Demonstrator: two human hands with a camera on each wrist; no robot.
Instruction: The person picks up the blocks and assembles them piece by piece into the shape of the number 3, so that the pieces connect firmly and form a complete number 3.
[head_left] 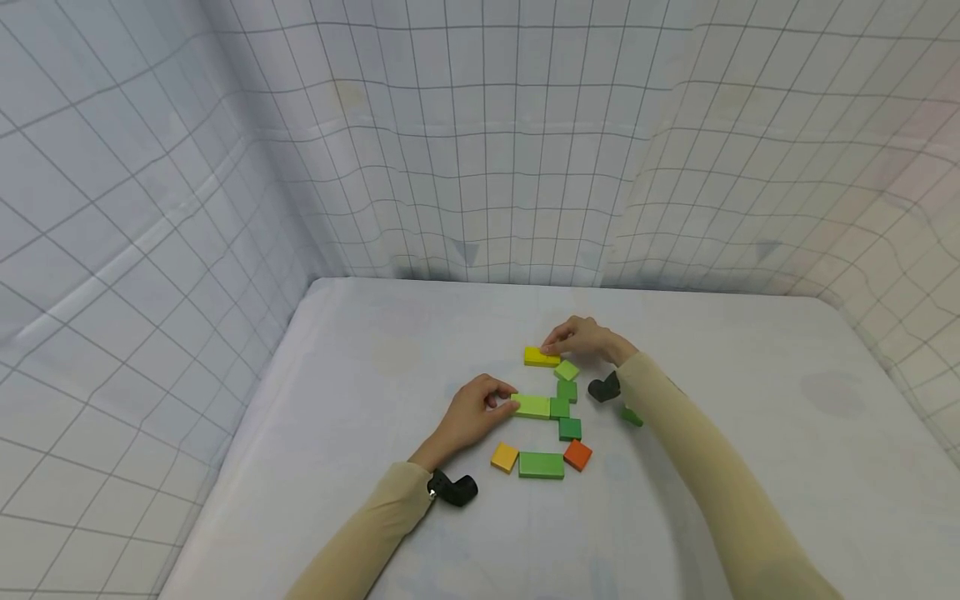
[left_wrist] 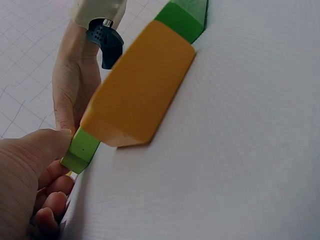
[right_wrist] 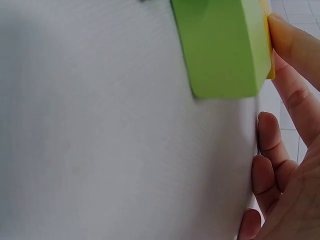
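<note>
At the figure's middle, my left hand (head_left: 476,410) pinches the left end of a long light green block (head_left: 531,406) between thumb and fingers. The left wrist view shows the thumb along that block's (left_wrist: 82,150) near edge. Farther back, my right hand (head_left: 585,337) holds the right end of a long yellow block (head_left: 537,357) with thumb and index finger. In the right wrist view most of the yellow block (right_wrist: 272,70) is hidden behind a small light green block (right_wrist: 220,55). That small block (head_left: 566,371) lies tilted just below the yellow one.
Several dark green blocks (head_left: 567,392) run down from the tilted one. Nearer lie an orange-yellow block (head_left: 505,457), a long green block (head_left: 542,466) and a red-orange block (head_left: 577,455). Another green block (head_left: 632,416) is partly under the right forearm. Gridded curtains (head_left: 480,150) enclose the white table (head_left: 360,375).
</note>
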